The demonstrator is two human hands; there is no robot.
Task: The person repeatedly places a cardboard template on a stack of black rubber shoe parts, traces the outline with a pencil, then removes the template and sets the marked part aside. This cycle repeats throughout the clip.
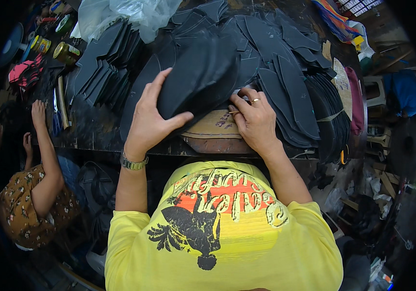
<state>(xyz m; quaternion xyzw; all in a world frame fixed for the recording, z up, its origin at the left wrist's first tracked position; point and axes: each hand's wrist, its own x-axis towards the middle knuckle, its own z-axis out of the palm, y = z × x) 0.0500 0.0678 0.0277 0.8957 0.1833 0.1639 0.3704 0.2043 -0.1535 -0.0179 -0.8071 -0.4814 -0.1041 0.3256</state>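
A curved black cut piece (196,77), blurred in places, stands tilted over the near edge of the workbench. My left hand (152,114) grips its left side, the thumb in front and the fingers behind. At its lower right, my right hand (256,119) has its fingers bent together in a pinch. Something thin and brownish shows at those fingertips, too small to name. Under both hands lies a brown cardboard pattern (212,125) with handwriting on it, partly covered by the black piece.
Stacks of black cut pieces (102,68) stand at left, with more black pieces (285,92) at right. Clear plastic (135,17) lies at the back. Scissors (57,116), a hammer (64,104) and a jar (66,53) are at far left, near another person's arm (45,140).
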